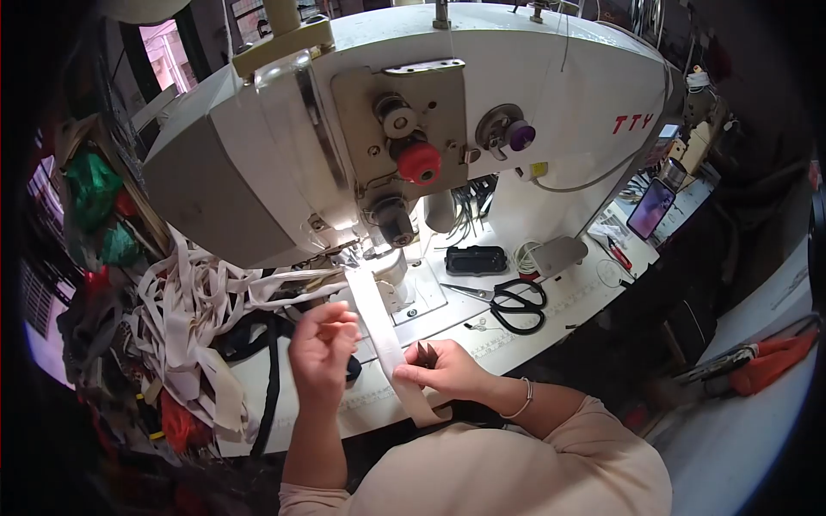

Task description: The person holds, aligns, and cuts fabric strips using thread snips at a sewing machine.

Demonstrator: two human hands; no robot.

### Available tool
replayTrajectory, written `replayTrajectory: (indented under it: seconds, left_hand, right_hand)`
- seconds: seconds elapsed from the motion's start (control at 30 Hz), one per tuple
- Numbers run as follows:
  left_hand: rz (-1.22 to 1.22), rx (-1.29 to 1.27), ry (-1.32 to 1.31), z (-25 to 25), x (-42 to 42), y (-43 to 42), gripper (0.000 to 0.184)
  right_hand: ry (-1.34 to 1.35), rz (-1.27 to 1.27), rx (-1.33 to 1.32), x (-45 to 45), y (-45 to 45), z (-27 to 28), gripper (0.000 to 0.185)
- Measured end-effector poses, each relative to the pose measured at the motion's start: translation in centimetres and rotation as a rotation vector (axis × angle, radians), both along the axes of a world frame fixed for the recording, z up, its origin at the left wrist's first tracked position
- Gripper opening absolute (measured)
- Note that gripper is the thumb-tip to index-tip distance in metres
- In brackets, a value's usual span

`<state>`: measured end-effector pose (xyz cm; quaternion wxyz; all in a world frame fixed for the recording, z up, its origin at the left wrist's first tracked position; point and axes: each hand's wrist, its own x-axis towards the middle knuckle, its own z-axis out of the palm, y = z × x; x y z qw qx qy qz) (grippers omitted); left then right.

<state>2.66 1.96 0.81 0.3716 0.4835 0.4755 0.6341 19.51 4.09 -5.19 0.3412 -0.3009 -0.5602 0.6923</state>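
A white strap (385,335) runs from under the sewing machine's (344,249) needle area down toward my body, its lower end looping near the table edge. My right hand (443,370) is closed around small dark pointed thread snips (426,353), the tips upward, while its thumb presses on the strap. To the left of the strap my left hand (325,348) is raised, fingers loosely bent and apart, with nothing visible in it. The needle itself is too small and bright to make out.
A heap of white straps (189,310) lies left of the machine. Black-handled scissors (516,303), a black case (476,260) and a grey box (559,256) sit on the right of the white table (344,421). A phone (651,208) stands farther right.
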Motion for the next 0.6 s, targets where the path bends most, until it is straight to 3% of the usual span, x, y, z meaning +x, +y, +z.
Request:
replayTrajectory:
  seconds: [0.2, 0.37, 0.5, 0.6]
  left_hand:
    - [-0.036, 0.124, 0.040, 1.3, -0.9, -0.8, 0.023]
    - [0.126, 0.164, -0.014, -1.1, 1.2, 1.2, 0.023]
    - [-0.071, -0.073, -0.100, -3.0, 1.4, 1.6, 0.022]
    - [-0.134, -0.111, -0.097, -3.7, 0.5, 1.7, 0.021]
  right_hand:
    - [0.021, -0.026, 0.019, 0.1, -0.3, -0.3, 0.011]
    - [0.002, -0.023, 0.049, 0.2, -0.4, -0.2, 0.011]
    - [0.027, -0.018, 0.044, 0.1, -0.4, -0.2, 0.011]
    - [0.048, -0.036, 0.033, 0.0, -0.2, 0.3, 0.010]
